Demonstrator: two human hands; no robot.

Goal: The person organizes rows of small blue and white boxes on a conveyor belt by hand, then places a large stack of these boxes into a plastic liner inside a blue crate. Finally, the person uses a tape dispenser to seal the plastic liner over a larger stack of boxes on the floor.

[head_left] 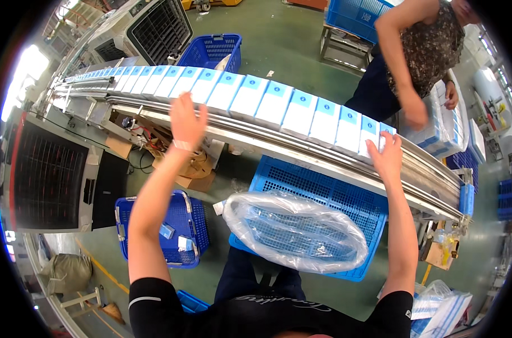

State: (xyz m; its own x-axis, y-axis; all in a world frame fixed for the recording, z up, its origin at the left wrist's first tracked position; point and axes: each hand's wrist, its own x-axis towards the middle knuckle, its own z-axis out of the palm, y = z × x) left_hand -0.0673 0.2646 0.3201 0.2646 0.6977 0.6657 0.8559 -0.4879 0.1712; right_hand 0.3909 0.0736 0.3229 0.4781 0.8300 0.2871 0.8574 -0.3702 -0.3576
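A long row of white packs with light-blue tops [275, 104] stands side by side on a metal conveyor [256, 130], curving across the view. My left hand [187, 123], slightly blurred, reaches up to the near edge of the row left of centre, its fingers apart. At the row's right end, my right hand [386, 158] touches the last packs, thumb and fingers spread; part of the end pack is hidden behind them. Below the conveyor, a clear plastic bag [295, 232] lies opened out over a large blue crate [374, 225], directly in front of my body.
A dark-blue basket [196, 225] with a few small packs stands at left. Across the conveyor are another blue basket [211, 50] and an air cooler [160, 28]. A co-worker [425, 50] stands at far right beside bagged packs [436, 129]. Wrapped packs [442, 307] lie lower right.
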